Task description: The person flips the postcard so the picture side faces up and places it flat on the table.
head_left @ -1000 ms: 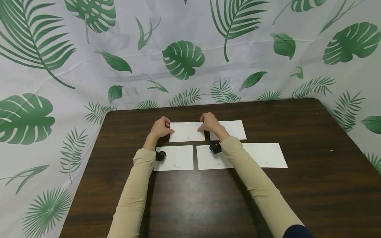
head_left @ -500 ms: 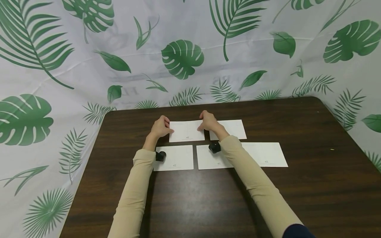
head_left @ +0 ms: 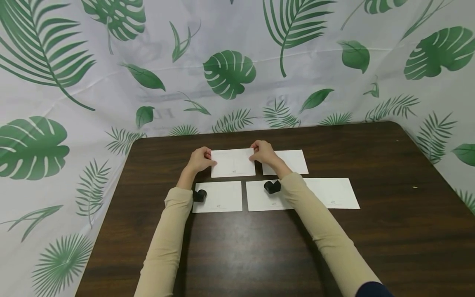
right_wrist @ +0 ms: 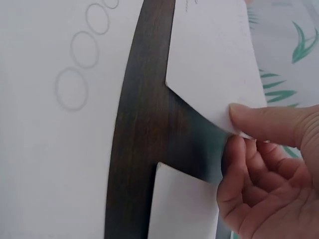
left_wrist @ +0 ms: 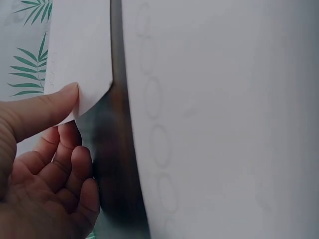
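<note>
Both hands hold one white card (head_left: 233, 163) in the back row, by its two short sides. My left hand (head_left: 200, 160) pinches its left end, the thumb on top and the fingers curled beneath, as the left wrist view shows. At the opposite end my right hand (head_left: 265, 153) pinches it the same way. In the right wrist view the held card (right_wrist: 214, 59) bends up at the pinched corner, away from the dark table. Close under the left wrist camera, another white card (left_wrist: 224, 119) carries a line of faint ovals.
To the right of the held card lies a white card (head_left: 291, 161). In front are a left card (head_left: 219, 198) and white paper (head_left: 332, 194) partly hidden by the right sleeve. The wooden table (head_left: 230, 251) ends at a leaf-print cloth (head_left: 230, 74).
The held card's far edge has come up a little, and more of its face shows. My right hand has shifted slightly to the right; my left hand has barely moved.
</note>
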A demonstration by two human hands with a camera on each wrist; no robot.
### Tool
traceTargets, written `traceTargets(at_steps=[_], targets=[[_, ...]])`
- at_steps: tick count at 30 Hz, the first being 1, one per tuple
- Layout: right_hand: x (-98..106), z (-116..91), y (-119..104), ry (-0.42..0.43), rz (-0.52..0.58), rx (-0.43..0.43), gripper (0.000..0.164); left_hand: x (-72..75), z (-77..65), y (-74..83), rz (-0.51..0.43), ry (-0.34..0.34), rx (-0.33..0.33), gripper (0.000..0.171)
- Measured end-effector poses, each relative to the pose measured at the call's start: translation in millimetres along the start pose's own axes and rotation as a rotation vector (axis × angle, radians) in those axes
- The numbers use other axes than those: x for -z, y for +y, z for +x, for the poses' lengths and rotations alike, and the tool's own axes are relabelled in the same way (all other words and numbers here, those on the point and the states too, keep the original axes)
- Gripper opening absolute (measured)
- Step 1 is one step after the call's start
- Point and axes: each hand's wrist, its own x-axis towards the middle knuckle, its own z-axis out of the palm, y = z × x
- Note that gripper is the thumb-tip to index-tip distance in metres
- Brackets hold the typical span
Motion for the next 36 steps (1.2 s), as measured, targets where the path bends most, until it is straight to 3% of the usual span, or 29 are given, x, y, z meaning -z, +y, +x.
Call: traceTargets(at_steps=[6, 13, 17, 24, 31, 36], targets=[[3.1, -3.5, 3.7, -0.035, 0.125, 0.03, 0.034, 2.9, -3.9, -2.2, -0.083, -0.01, -0.044, 0.022], [6.1, -9.2, 9.2, -0.103, 0.319, 0.085, 0.035, 6.9, -7.7, -7.2, -0.248, -0.035, -0.083, 0.023], [8.3, -11.9, 9.9, -0.125, 0.408, 0.098, 0.034, 11.6, -13.3, -2.7, -0.308, -0.065, -0.096, 0.024], [11.4, -16.4, 7.2, -0.134, 0.468, 0.091, 0.027, 11.8, -12.9, -8.6, -0.343, -0.056, -0.091, 0.018], [15.4, -20.7, 4.4, -0.093, 0.488, 0.132, 0.024, 15.1, -14.5, -7.9, -0.377, -0.047, -0.11, 0.016], [19.3, -23.0, 4.2, -0.053, 0.527, 0.148, 0.019, 17.9, -15.7, -5.7, -0.452, -0.052, -0.095, 0.013]])
